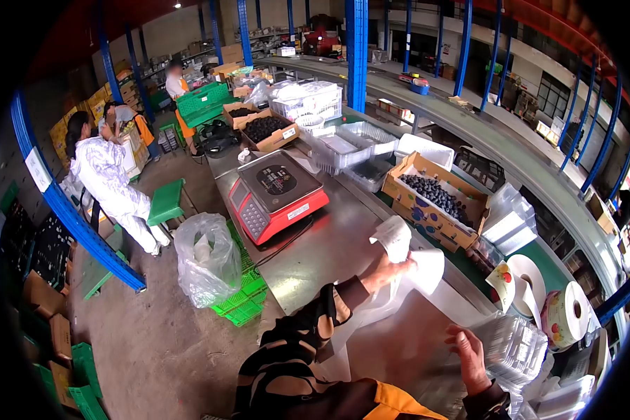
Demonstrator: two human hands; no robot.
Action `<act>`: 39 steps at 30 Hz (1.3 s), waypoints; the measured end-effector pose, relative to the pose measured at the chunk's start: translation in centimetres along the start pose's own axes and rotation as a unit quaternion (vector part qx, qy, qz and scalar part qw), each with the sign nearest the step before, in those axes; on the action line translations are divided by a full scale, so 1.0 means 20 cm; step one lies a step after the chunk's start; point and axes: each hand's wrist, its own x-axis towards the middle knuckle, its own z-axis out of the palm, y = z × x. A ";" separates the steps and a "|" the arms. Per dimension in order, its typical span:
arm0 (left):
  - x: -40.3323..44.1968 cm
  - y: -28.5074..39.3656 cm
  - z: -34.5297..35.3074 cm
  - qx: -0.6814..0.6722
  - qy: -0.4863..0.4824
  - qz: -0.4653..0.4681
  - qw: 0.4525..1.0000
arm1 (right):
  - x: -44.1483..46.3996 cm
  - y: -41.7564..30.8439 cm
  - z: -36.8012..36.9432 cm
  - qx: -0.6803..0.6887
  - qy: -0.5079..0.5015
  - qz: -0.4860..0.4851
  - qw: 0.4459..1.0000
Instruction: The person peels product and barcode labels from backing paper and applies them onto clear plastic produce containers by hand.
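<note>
My left hand is closed around a crumpled piece of white paper. A curled white sheet or roll sits right beside those fingers, and I cannot tell whether the two are one piece. Lower on the right, my right hand hovers over the metal table, its fingers loosely bent and apart, with nothing in them. Beside it stands a stack of clear plastic boxes. Past my left hand, a cardboard box holds dark grapes.
A red scale occupies the table's far left part. Label rolls stand at the right edge. A bagged green crate is on the floor at left. Clear trays lie farther back. Several people work beyond, one in white.
</note>
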 end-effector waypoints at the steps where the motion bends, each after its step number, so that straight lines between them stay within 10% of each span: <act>1: -0.13 0.08 0.13 -0.005 -0.061 0.000 0.998 | 0.03 -0.01 0.00 0.048 0.030 -0.009 0.998; 3: -0.36 0.27 0.32 0.197 -0.121 0.093 0.969 | 0.14 0.01 -0.02 0.226 -0.044 -0.003 0.973; 7: -0.76 0.23 0.51 0.183 -0.239 -0.003 0.954 | 0.13 -0.03 0.10 0.420 -0.094 -0.020 0.902; 17: -0.93 0.15 0.35 0.339 -0.179 -0.110 0.917 | -0.06 -0.07 0.10 0.254 -0.001 -0.077 0.964; 19: -0.83 0.15 0.37 0.000 -0.122 -0.127 0.984 | -0.11 -0.05 0.09 0.187 -0.021 -0.107 0.976; 27: -0.37 0.18 0.52 -0.043 -0.018 -0.155 0.987 | -0.19 -0.01 0.09 0.012 -0.074 -0.030 0.997; 39: -0.18 0.28 0.62 0.075 -0.018 -0.043 0.996 | -0.09 0.07 0.07 0.183 0.044 -0.110 0.976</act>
